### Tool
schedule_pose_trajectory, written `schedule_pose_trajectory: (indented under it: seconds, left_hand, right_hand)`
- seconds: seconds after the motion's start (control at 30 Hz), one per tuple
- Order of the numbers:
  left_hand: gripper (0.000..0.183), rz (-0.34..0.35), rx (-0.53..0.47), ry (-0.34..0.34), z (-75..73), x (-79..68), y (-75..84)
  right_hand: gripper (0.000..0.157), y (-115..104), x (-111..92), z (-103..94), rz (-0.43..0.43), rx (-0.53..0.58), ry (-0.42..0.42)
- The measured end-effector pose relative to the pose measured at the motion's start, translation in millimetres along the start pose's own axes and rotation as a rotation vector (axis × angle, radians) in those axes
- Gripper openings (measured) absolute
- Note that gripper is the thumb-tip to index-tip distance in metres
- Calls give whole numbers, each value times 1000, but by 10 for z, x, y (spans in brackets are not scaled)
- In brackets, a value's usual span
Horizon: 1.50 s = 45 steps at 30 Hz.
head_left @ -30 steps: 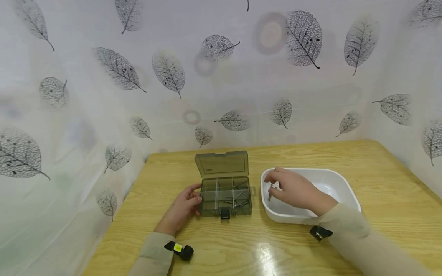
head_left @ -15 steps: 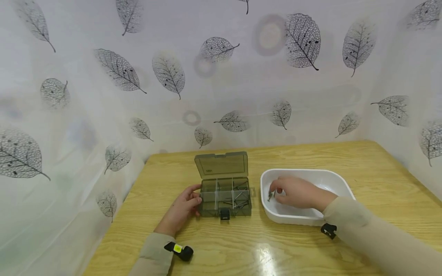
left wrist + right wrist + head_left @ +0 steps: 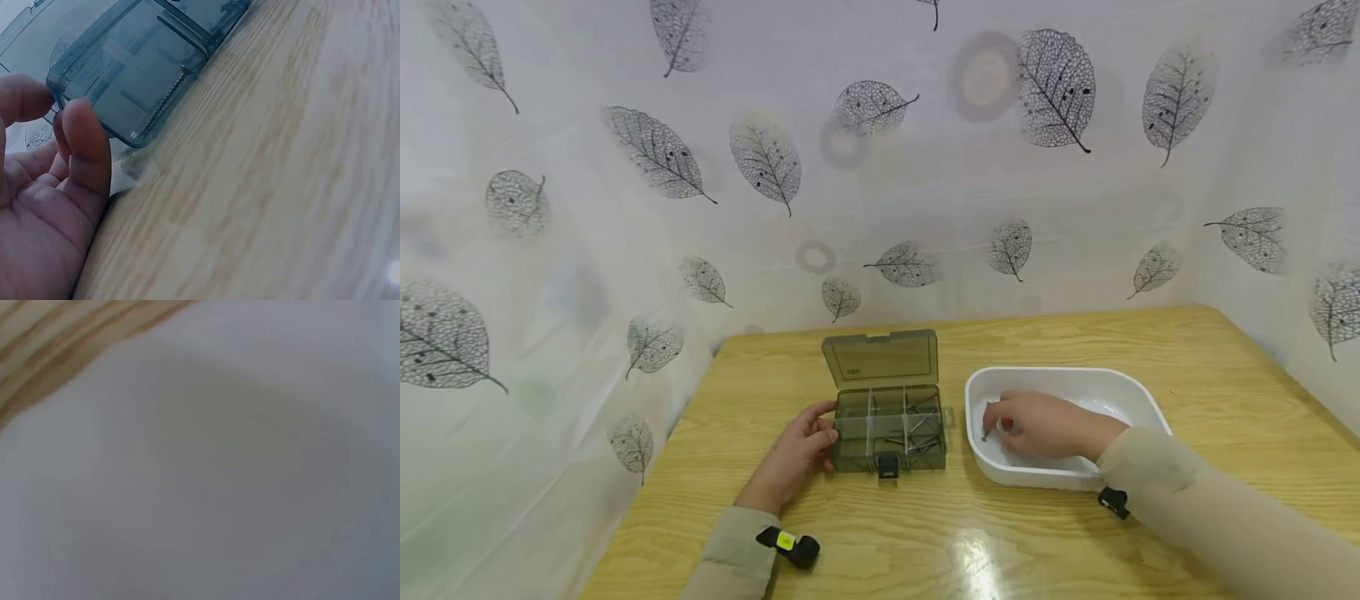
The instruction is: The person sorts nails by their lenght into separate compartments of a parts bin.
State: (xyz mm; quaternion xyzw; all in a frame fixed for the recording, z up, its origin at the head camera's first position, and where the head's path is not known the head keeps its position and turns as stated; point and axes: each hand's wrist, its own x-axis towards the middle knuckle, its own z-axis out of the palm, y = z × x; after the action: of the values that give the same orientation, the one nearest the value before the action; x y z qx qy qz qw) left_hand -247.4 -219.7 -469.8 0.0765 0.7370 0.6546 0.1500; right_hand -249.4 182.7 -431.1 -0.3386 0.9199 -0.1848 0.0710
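Observation:
My left hand (image 3: 793,457) grips the left side of a smoky, see-through compartment box (image 3: 852,457), its thumb at the front-left corner. The box lid (image 3: 883,358) stands raised at the back. Long metal screws (image 3: 925,446) lie in its compartments, mostly on the right; a threaded screw (image 3: 167,100) shows through the wall in the left wrist view. My right hand (image 3: 1048,425) reaches down into a white tray (image 3: 1120,379), fingers bent over small screws (image 3: 986,435) at the tray's left end. I cannot tell whether the fingertips pinch one.
Both the box and the tray stand on a wood-grain table (image 3: 880,542), a narrow strip of tabletop between them. A pale leaf-print curtain (image 3: 925,167) hangs behind and along the sides. The tray's blurred white wall (image 3: 219,487) fills most of the right wrist view.
My right hand has moved lower into the tray, its fingers coming down over the screws at the left end. My left hand and the box have stayed put.

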Motion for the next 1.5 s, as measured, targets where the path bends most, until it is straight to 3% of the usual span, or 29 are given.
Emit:
schedule_pose_trajectory:
  seconds: [0.4, 0.6, 0.9, 1.17, 1.5]
  left_hand:
    - [56, 3, 6, 8, -19, -9, -42]
    - [55, -4, 1, 30, -11, -14, -42]
    - [55, 5, 5, 21, -6, -13, -32]
    - [55, -17, -12, 26, 1, -16, -25]
    - [55, -20, -10, 29, -10, 12, -23]
  right_hand:
    - [26, 20, -1, 22, -65, 75, -85]
    - [26, 21, -8, 4, -108, 35, -91]
    - [24, 0, -18, -65, -25, 43, -32]
    - [20, -76, -3, -177, -25, 73, 18]
    - [18, -360, 126, -259, -56, 84, 137]
